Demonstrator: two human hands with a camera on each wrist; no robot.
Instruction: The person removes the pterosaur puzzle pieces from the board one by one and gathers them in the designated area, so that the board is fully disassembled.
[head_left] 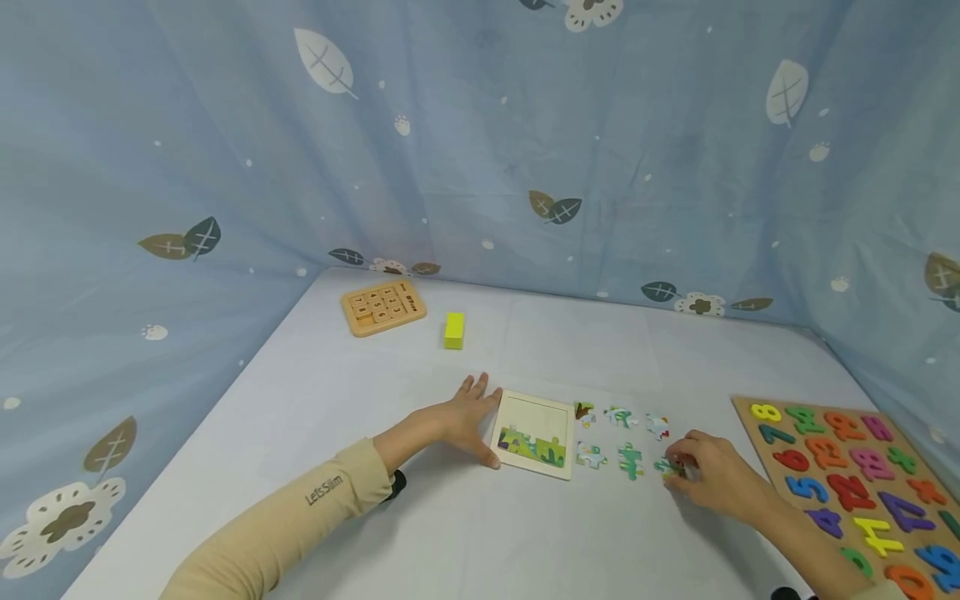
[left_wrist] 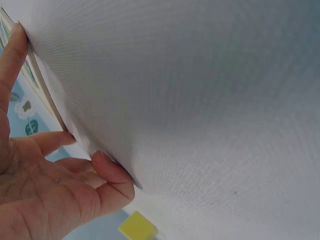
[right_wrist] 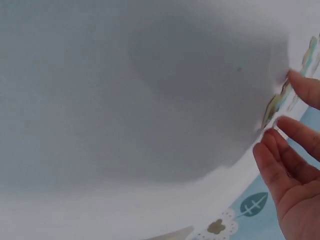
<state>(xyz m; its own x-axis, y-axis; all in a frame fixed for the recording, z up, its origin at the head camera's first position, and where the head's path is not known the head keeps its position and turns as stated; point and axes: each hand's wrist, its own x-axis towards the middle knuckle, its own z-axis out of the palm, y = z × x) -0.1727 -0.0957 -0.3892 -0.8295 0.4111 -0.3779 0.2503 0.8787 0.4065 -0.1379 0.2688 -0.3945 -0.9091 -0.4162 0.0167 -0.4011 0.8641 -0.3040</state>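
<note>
In the head view my left hand [head_left: 465, 421] is spread on the table at the left edge of a square wooden puzzle tray [head_left: 535, 474]. Its thumb and forefinger touch the tray's side, also seen in the left wrist view. Joined green pieces [head_left: 528, 446] fill the tray's lower part; its upper part shows bare wood. Right of the tray, loose jigsaw pieces lie in two rows, among them a green one [head_left: 630, 460] and a white-blue one [head_left: 591, 455]. My right hand [head_left: 708, 475] pinches the lower right jigsaw piece [right_wrist: 272, 107] between thumb and forefinger, partly hiding it.
A wooden number slide puzzle [head_left: 383, 307] and a yellow block [head_left: 454, 331] sit at the back left. A board of colourful numbers [head_left: 810, 454] lies at the right, close to my right forearm. A patterned blue curtain [head_left: 480, 150] hangs behind the table.
</note>
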